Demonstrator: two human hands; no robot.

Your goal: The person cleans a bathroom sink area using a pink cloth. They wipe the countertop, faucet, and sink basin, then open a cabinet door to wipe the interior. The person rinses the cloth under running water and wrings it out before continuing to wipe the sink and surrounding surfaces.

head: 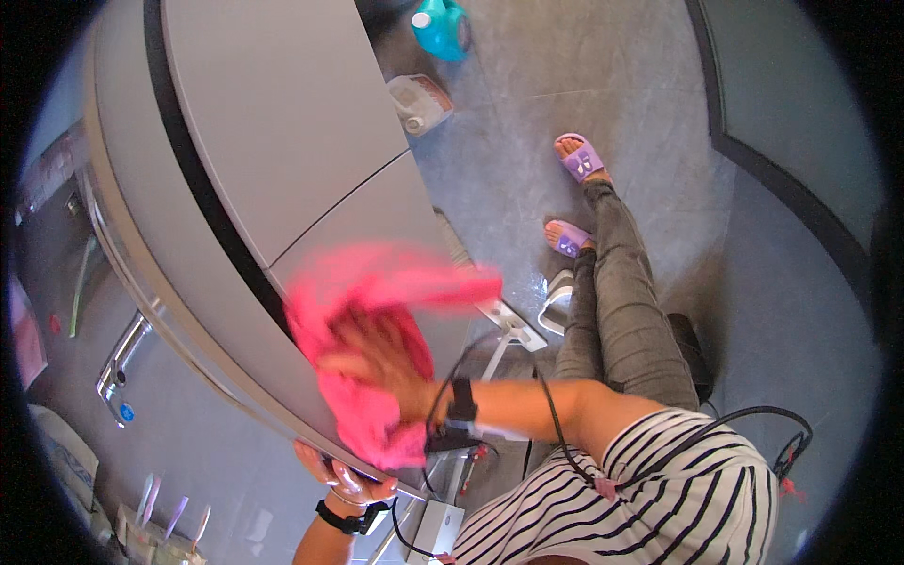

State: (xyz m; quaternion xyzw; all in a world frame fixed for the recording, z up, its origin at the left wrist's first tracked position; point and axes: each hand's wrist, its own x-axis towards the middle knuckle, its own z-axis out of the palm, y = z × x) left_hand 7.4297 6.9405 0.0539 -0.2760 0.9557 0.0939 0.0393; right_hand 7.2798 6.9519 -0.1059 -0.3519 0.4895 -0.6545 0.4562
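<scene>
My right hand (381, 360), blurred and wearing a dark wristband, presses a bright pink cloth (374, 431) against the grey front panels (282, 120) of a vanity cabinet. One loose end of the cloth swings out over the floor side. Along the panels' upper edge runs a black recessed groove (205, 169). Lower down, my left hand (346, 480) grips the rim of the vanity countertop (233, 399) near its end; part of its fingers is hidden. A dark watch is on that wrist too.
A chrome faucet (123, 367) and several toothbrushes (176, 519) are at left. On the floor stand a teal bottle (445, 32), a white jug (420, 102), a flat mop (515, 328) and a white plastic object (558, 304). A dark cable (551, 395) loops past my right arm.
</scene>
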